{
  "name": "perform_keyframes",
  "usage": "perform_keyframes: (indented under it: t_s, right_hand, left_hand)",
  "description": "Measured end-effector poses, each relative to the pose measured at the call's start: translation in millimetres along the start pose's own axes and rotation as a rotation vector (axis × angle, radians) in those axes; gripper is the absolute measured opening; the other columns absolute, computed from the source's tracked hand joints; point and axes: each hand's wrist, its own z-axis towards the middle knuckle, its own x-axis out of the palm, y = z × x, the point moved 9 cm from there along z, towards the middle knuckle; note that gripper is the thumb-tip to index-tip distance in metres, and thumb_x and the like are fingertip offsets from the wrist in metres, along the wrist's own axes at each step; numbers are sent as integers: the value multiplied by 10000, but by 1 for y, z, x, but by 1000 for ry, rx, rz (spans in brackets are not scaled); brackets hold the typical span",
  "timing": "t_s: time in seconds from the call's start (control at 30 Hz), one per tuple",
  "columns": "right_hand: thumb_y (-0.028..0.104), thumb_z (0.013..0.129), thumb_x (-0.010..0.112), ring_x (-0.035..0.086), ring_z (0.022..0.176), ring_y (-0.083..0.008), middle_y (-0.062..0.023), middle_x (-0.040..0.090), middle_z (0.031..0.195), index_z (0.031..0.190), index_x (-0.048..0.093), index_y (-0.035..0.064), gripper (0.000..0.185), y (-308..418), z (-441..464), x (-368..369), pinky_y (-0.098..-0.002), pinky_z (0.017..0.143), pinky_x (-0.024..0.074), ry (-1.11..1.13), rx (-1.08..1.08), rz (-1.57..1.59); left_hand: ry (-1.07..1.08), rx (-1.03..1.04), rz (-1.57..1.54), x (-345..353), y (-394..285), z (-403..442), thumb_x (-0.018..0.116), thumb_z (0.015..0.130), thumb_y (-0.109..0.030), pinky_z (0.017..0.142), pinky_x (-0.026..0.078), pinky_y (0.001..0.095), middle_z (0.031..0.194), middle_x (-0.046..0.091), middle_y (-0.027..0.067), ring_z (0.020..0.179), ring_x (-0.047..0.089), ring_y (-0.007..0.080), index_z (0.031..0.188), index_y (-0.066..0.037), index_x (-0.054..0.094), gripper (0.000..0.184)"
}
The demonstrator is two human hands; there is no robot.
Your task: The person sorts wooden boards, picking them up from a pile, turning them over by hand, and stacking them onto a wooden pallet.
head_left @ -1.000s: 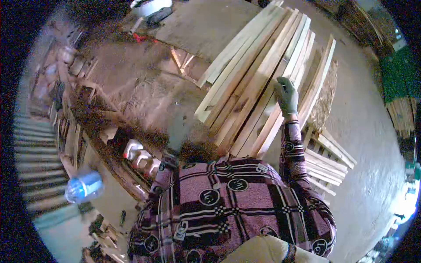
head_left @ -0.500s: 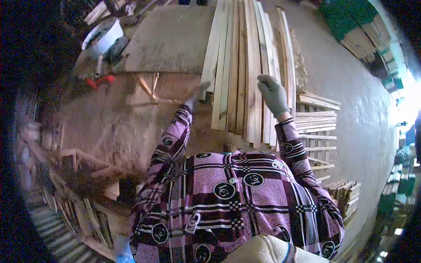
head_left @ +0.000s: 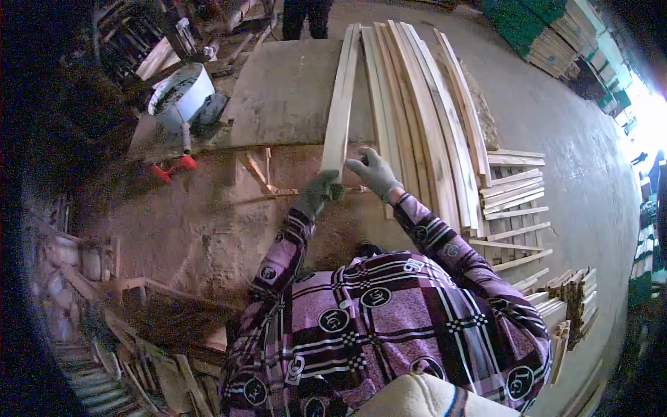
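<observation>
My gloved left hand (head_left: 320, 192) is closed round the near end of a long pale wooden strip (head_left: 338, 118), which lies apart from the others and points away from me. To its right my gloved right hand (head_left: 376, 172) has its thumb and fingers curved apart, with nothing between them. Just beyond that hand lies a row of long wooden strips (head_left: 425, 125), side by side and fanned slightly.
A flat board (head_left: 278, 90) lies ahead. At upper left are a white bucket (head_left: 184, 94) and a red object (head_left: 174, 167). Stacked short slats (head_left: 514, 191) stand at right. A person's dark-clothed legs (head_left: 306, 17) show at the top.
The view has turned. My left hand has come in and taken hold of a strip, now separated to the left from the row. My right hand has moved left, off the row.
</observation>
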Motion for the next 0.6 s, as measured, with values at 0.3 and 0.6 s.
perform_keyframes:
  t_s: [0.3, 0.6]
  right_hand:
    - [91, 624, 667, 531, 629, -148, -101, 528, 791, 949, 383, -25, 446, -57, 8, 42, -277, 524, 464, -61, 190, 714]
    - [203, 612, 678, 560, 712, -298, -183, 537, 780, 941, 343, 12, 506, -34, -40, 19, -371, 609, 452, -219, 53, 139]
  left_hand:
    - [61, 443, 852, 67, 2, -51, 450, 843, -233, 677, 467, 269, 955, 537, 55, 792, 539, 148, 1047, -37, 495, 287]
    - [105, 232, 660, 85, 43, -24, 425, 859, -240, 684, 461, 262, 990, 526, 50, 810, 527, 142, 1062, -33, 486, 297]
